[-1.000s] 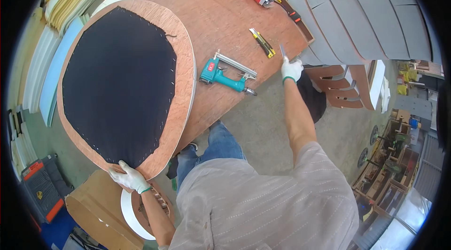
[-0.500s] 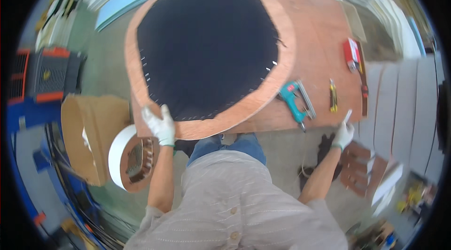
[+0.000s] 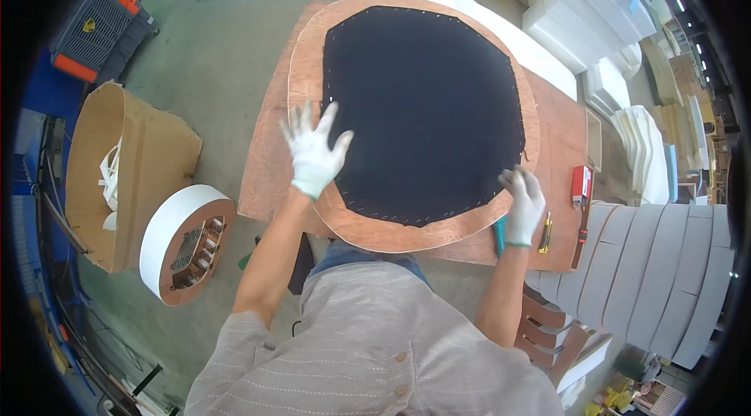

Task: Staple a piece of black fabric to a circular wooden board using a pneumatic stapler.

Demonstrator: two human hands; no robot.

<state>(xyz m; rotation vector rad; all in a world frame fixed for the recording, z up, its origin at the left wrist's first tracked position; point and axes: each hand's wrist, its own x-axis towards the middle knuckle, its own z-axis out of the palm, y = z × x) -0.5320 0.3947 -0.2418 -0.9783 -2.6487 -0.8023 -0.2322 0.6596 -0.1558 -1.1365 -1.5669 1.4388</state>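
1. The big round plywood panel with black fabric stapled on is seen mid-frame, on a brown worktable.
2. Gloved left hand is spread wide, flat on the fabric's left edge.
3. Gloved right hand is curled over a teal staple gun at lower right; grip can't be told.

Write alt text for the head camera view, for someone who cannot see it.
Seen from above, a person in white gloves leans over a rounded plywood panel covered in stapled black fabric; the left hand is spread open at the fabric's edge and the right hand rests at its lower right rim. A teal tool, a cardboard box and foam stacks surround the workbench.
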